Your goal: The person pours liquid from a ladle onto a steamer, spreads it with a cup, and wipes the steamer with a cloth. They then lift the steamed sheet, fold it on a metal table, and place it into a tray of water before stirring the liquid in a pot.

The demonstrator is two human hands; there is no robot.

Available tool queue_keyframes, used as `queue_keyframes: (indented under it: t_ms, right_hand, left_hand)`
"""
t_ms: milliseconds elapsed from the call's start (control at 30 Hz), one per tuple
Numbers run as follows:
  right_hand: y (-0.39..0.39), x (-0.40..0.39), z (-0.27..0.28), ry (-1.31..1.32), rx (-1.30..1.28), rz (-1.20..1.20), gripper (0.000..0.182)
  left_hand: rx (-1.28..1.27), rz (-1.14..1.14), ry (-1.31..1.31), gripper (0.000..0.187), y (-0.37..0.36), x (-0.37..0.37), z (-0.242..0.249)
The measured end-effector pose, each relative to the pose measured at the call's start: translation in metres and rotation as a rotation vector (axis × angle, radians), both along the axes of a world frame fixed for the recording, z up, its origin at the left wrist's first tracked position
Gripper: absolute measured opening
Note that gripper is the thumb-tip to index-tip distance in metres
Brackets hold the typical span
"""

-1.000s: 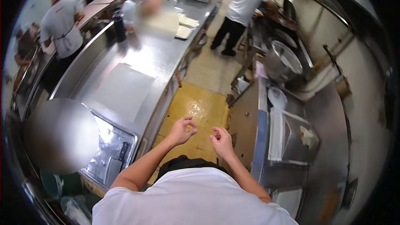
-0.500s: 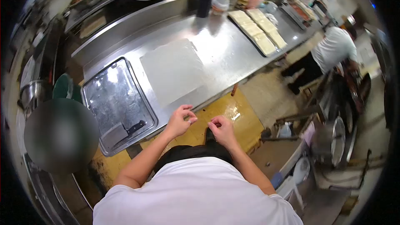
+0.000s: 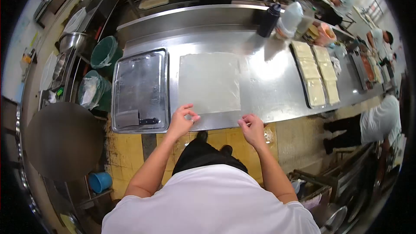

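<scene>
On the steel table [image 3: 255, 104] in front of me lies a thin translucent sheet [image 3: 209, 82], square and flat. My left hand [image 3: 178, 123] hovers at the sheet's near left corner, its fingers curved and apart from the thumb, holding nothing. Near the table's front edge, right of the sheet's near corner, is my right hand [image 3: 253, 131]. Its fingers are curled toward the thumb; whether something small is between them is hidden. Left of the sheet sits a metal tray [image 3: 141, 76], with a cleaver [image 3: 138, 119] lying along its near edge.
A dark tray [image 3: 306, 91] holds pale slabs [image 3: 314, 76] in two rows at right. A dark bottle [image 3: 268, 21] and a pink container [image 3: 325, 34] stand behind. Green bins [image 3: 104, 54] are at left. A co-worker [image 3: 375, 121] bends over at right.
My view has turned toward the right, so the table now runs level across it. Both hands appear nearer the table's front edge and farther apart. Sheet, tray and cleaver keep their places.
</scene>
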State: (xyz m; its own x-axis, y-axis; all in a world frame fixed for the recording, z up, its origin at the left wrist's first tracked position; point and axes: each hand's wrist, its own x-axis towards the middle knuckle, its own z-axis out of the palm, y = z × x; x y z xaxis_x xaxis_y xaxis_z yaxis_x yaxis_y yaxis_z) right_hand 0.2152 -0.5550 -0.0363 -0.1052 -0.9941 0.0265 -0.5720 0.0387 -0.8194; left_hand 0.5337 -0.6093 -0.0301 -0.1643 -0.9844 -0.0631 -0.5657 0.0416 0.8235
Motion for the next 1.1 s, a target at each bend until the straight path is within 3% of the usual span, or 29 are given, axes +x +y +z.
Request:
queue_keyframes:
  t_ms: [33,167,433,567,667,867,1100]
  right_hand:
    - [-0.014,-0.003,-0.005,-0.039,0.051,0.012,0.026]
    - [-0.064,-0.002,0.000,0.001,0.070,-0.031,0.038]
    - [-0.169,0.022,0.017,0.153,0.119,-0.015,0.036]
    - [-0.210,0.041,0.023,0.190,0.112,0.007,0.034]
    - [-0.237,0.049,0.024,0.185,0.117,0.018,0.033]
    - [-0.280,0.055,0.013,0.198,0.154,0.070,0.032]
    - [-0.324,0.079,0.018,0.136,0.165,0.139,0.032]
  left_hand:
    - [-0.029,0.034,-0.020,0.025,-0.012,0.005,-0.008]
    - [-0.087,0.153,-0.055,0.023,-0.082,0.030,-0.023]
    - [-0.025,0.190,-0.217,0.025,-0.273,0.060,-0.052]
    - [-0.172,0.160,-0.379,0.026,-0.329,0.054,-0.076]
    - [-0.147,0.080,-0.463,0.022,-0.341,0.047,-0.069]
    - [-0.249,-0.036,-0.413,0.016,-0.358,0.052,-0.102]
    - [-0.070,-0.105,-0.539,0.018,-0.355,0.043,-0.067]
